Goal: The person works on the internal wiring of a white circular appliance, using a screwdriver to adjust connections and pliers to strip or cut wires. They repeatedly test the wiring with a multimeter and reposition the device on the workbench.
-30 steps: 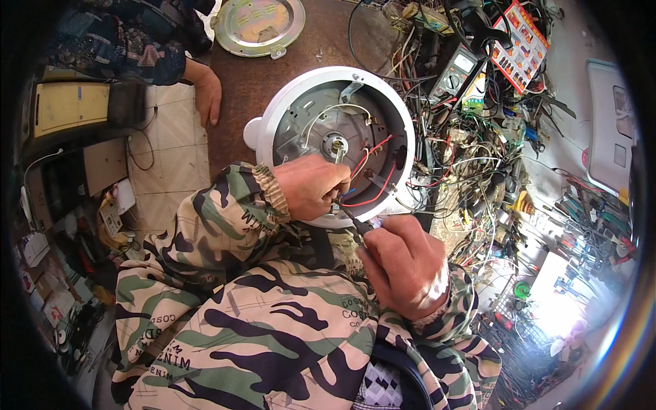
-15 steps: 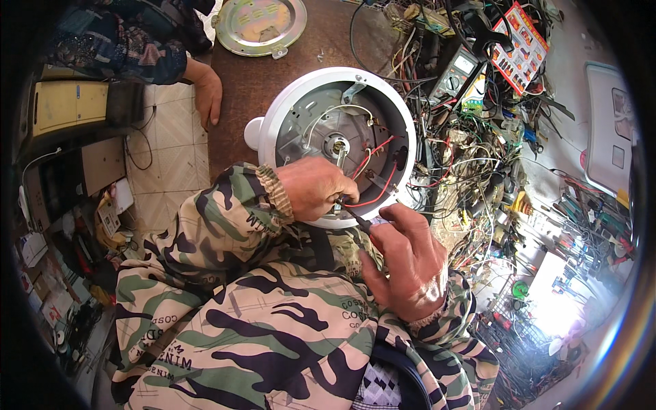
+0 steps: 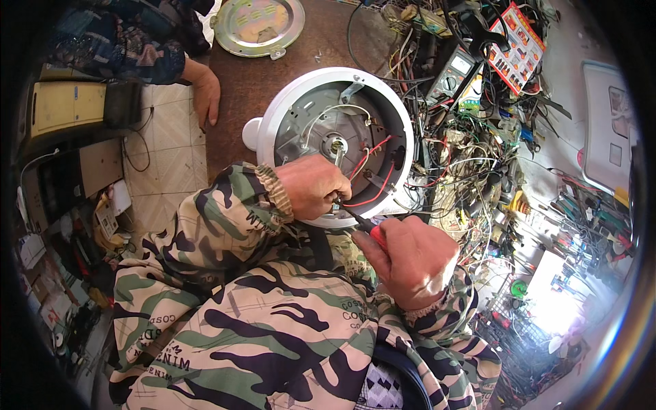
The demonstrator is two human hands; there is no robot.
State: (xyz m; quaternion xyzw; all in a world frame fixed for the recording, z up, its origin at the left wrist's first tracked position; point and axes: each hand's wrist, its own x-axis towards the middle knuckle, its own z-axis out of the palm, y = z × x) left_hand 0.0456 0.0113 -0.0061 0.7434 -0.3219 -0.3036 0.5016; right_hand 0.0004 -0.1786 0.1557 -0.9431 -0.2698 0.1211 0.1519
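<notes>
A white round appliance, likely an upturned rice cooker [image 3: 292, 127], lies with its underside open toward me. Red and white wires run inside it around a central metal fitting [image 3: 335, 145]. My left hand [image 3: 316, 186] reaches over the near rim, its fingers pinched together on a small part that they mostly hide. Near those fingers the red wire [image 3: 372, 199] curves past. In my right hand [image 3: 418, 258] is a screwdriver [image 3: 363, 223] with a dark shaft end and a red handle. Its tip points at the spot beside my left fingertips.
A round gold metal plate [image 3: 257, 27] lies at the back of the brown table [image 3: 232, 102]. Another person's hand [image 3: 206, 96] rests on the table's left edge. Tangled wires [image 3: 471, 157] crowd the right side, with a multimeter [image 3: 451, 76] among them.
My right hand has turned and closed further round the screwdriver, and its red handle now shows. The left hand keeps its pinch at almost the same place.
</notes>
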